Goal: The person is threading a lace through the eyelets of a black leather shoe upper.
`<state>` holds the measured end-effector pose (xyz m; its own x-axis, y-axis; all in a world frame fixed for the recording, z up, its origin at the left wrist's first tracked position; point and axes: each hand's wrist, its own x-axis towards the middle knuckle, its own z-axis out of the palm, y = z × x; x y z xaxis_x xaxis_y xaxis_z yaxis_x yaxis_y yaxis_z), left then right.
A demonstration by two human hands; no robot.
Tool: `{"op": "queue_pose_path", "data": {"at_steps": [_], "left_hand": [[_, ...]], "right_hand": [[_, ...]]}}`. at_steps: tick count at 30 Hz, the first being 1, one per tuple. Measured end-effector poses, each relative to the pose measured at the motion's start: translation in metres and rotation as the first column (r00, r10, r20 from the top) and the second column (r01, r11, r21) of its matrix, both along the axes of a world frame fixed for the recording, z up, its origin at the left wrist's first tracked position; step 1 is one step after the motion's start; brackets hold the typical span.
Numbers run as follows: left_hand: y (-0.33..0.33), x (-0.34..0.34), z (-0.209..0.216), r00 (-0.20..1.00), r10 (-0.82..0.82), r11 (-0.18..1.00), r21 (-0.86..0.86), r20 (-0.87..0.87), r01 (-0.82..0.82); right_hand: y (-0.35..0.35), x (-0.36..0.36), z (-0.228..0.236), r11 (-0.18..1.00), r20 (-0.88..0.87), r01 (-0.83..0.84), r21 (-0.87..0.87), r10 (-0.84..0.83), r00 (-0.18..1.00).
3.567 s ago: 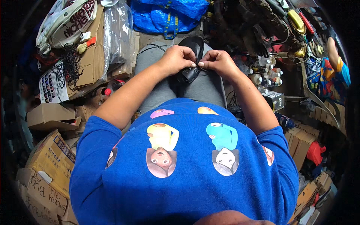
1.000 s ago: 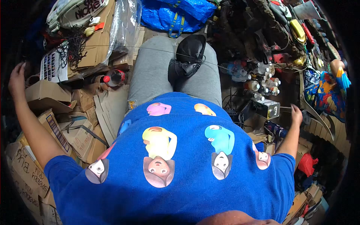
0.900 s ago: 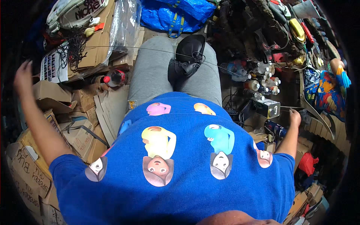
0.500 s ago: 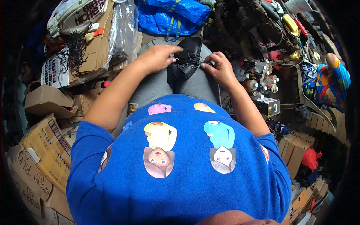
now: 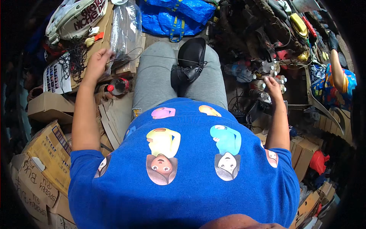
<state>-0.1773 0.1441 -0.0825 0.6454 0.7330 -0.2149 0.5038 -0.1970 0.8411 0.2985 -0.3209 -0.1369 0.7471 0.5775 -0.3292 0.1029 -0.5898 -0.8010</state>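
A black shoe [image 5: 191, 55] rests on my lap between my grey-trousered thighs, with a thin cord across it and loose ends at its side. My left hand [image 5: 98, 63] is out to the left of my knees, fingers closed in a pinch. A thin dark cord [image 5: 134, 57] curves from beside this hand toward my left thigh. To the right of my thighs, my right hand [image 5: 273, 87] is raised before the bottles, its fingers drawn together; what they hold, if anything, is too small to see. Neither hand touches the shoe.
A blue bag [image 5: 175, 19] lies beyond my knees. Small bottles [image 5: 268, 76] stand to my right, and a dark-liquid bottle [image 5: 120, 86] with a red cap lies left. Cardboard boxes [image 5: 49, 108] crowd the left side. At far right is another person's arm [image 5: 336, 70].
Both hands have left the shoe and swung apart, the left one to the left, the right one to the right. The shoe stays on my lap, and its cord is drawn across it.
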Motion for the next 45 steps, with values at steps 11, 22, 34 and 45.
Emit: {"op": "queue_pose_path", "data": {"at_steps": [11, 22, 34, 45], "left_hand": [[-0.103, 0.168, 0.002, 0.824, -0.536, 0.83, 0.289, 0.181, 0.476], [-0.104, 0.221, 0.006, 0.59, -0.782, 0.592, 0.055, -0.199, 0.804], [-0.087, 0.212, -0.015, 0.473, -0.881, 0.46, -0.185, 0.031, 0.869], [-0.088, 0.218, -0.014, 0.423, -0.906, 0.414, -0.207, -0.001, 0.886]], "right_hand": [[0.156, -0.098, 0.058, 0.853, 0.168, -0.496, 0.165, 0.471, 0.866], [0.186, -0.11, 0.036, 0.663, 0.165, -0.726, 0.184, 0.707, 0.688], [0.161, -0.15, 0.038, 0.784, 0.286, -0.593, 0.185, 0.534, 0.795], [0.167, -0.149, 0.052, 0.682, 0.537, -0.731, -0.023, 0.626, 0.566]]}}
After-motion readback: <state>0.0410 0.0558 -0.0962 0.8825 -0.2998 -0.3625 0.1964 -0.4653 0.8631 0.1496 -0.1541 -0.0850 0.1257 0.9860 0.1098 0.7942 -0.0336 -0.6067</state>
